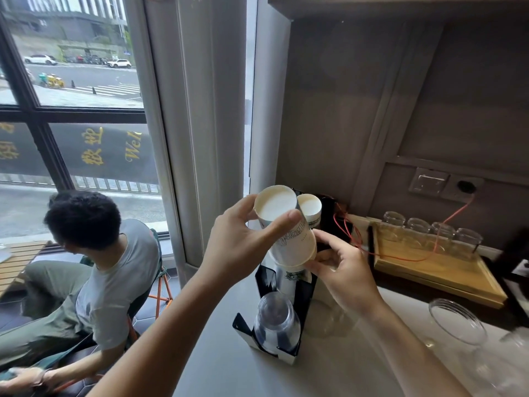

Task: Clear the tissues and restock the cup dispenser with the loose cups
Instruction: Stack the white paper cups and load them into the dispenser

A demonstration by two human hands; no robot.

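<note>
The left hand [234,239] is wrapping thumb and fingers round the base end of an upturned paper cup [289,236], while the right hand [343,270] is pinching its rim just below. The cup is hanging between both hands, right above the dispenser [286,305]. It is probably light and easily crushed, so gripping near the stiffer rim and base looks safest.

Paper cups [289,236] matt white; dispenser [303,293] glossy black; tray [446,270] pale wood; counter [229,368] smooth matt; jars [466,239] clear glass.
</note>
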